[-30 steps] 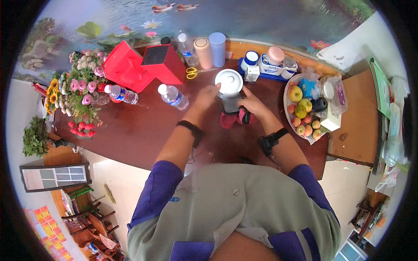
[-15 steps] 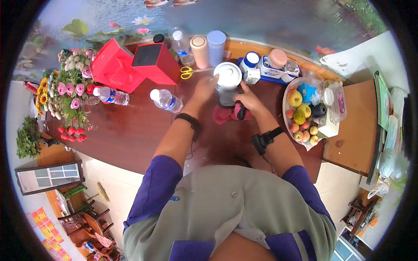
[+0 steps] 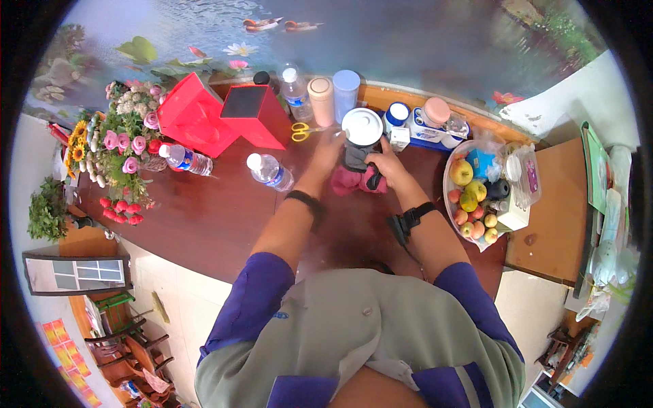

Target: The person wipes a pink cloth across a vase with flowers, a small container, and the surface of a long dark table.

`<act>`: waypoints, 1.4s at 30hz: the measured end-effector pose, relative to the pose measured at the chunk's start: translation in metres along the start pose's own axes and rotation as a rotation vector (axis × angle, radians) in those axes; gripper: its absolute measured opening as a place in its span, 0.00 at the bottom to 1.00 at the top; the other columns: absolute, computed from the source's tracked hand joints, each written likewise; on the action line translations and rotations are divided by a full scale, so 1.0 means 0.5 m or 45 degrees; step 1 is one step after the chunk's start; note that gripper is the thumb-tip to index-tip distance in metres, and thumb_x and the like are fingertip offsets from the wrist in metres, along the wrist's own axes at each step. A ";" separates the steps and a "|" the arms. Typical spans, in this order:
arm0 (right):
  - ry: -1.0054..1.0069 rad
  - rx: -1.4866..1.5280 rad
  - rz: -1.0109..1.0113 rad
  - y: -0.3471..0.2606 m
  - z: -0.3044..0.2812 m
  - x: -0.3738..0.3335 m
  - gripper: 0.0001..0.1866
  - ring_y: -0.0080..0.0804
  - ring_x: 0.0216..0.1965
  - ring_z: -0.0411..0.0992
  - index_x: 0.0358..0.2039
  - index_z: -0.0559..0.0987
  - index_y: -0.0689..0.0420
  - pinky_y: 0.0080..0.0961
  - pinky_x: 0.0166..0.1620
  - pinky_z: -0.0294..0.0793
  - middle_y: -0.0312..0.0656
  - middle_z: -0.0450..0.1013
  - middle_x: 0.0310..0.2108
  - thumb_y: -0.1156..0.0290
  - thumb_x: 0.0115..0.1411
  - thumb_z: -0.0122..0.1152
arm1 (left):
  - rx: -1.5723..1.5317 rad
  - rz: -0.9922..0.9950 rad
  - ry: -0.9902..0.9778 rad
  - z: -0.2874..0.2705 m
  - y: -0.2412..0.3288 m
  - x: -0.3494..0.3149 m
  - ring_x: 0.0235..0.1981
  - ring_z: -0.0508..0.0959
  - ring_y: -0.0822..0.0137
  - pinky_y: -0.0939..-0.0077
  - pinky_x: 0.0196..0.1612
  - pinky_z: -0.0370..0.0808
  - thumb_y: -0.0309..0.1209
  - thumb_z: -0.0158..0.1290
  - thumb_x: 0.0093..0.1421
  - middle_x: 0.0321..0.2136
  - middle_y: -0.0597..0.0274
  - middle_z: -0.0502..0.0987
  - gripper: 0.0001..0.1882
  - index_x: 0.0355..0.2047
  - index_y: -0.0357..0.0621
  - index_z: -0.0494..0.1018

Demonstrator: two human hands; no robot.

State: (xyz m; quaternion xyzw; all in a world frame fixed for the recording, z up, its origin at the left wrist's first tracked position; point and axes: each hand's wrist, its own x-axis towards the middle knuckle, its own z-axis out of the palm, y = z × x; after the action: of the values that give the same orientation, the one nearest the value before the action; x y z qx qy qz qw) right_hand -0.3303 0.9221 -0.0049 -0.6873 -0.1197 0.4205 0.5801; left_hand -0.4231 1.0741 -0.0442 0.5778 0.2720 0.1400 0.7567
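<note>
A white lidded container [image 3: 362, 126] stands near the back of the brown table. My left hand [image 3: 329, 151] is at its left side, smeared by motion, so its grip is unclear. On the other side, my right hand [image 3: 386, 164] is closed on a dark grey cloth [image 3: 355, 158], with one finger pointing up beside the container. That cloth lies just in front of the container, partly over a crumpled dark pink cloth [image 3: 348, 181]. Yellow-handled scissors [image 3: 300, 132] lie to the left of the container.
Water bottles [image 3: 271, 173], red boxes [image 3: 257, 115] and flowers [image 3: 126, 139] occupy the left. A beige tumbler [image 3: 321, 102] and blue tumbler [image 3: 346, 98] stand behind. White jars [image 3: 396, 114] and a fruit basket [image 3: 447, 183] are on the right.
The whole view has shifted, moving the table things right and down. The dark grey cloth looks more bunched under my right hand. Both hands stay by the white container.
</note>
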 end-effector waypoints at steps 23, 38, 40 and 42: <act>-0.097 -1.349 -0.812 0.133 0.000 -0.319 0.23 0.51 0.41 0.69 0.47 0.73 0.51 0.39 0.46 0.68 0.51 0.72 0.39 0.80 0.48 0.49 | 1.497 0.763 -0.273 0.008 -0.005 -0.432 0.47 0.67 0.52 0.57 0.48 0.66 0.31 0.56 0.46 0.45 0.56 0.69 0.18 0.39 0.44 0.73; 0.156 -1.355 -0.582 0.273 0.001 -0.367 0.34 0.55 0.56 0.54 0.54 0.63 0.59 0.40 0.58 0.56 0.58 0.54 0.55 0.64 0.47 0.63 | 1.590 0.301 -0.257 0.048 -0.135 -0.524 0.46 0.67 0.51 0.54 0.46 0.68 0.31 0.49 0.51 0.47 0.52 0.66 0.26 0.53 0.50 0.65; 0.193 -1.520 -0.349 0.264 -0.011 -0.363 0.36 0.58 0.56 0.53 0.56 0.61 0.59 0.44 0.58 0.56 0.59 0.54 0.56 0.63 0.48 0.62 | 1.672 0.279 -0.264 0.061 -0.132 -0.490 0.47 0.66 0.50 0.53 0.47 0.67 0.31 0.47 0.52 0.46 0.52 0.66 0.25 0.53 0.50 0.65; 0.147 -1.613 -0.328 0.272 -0.030 -0.373 0.36 0.60 0.57 0.53 0.57 0.60 0.60 0.45 0.58 0.55 0.60 0.53 0.57 0.63 0.48 0.62 | 1.849 0.700 -0.352 0.075 -0.145 -0.454 0.48 0.65 0.49 0.47 0.49 0.63 0.31 0.44 0.55 0.49 0.53 0.64 0.21 0.51 0.50 0.68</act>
State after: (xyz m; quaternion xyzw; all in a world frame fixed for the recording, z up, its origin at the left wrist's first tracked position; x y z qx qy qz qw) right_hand -0.4786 0.7492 -0.0456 -0.8980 -0.3948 0.1577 0.1134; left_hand -0.5935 0.9036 -0.0495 0.9862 0.0462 0.0364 0.1550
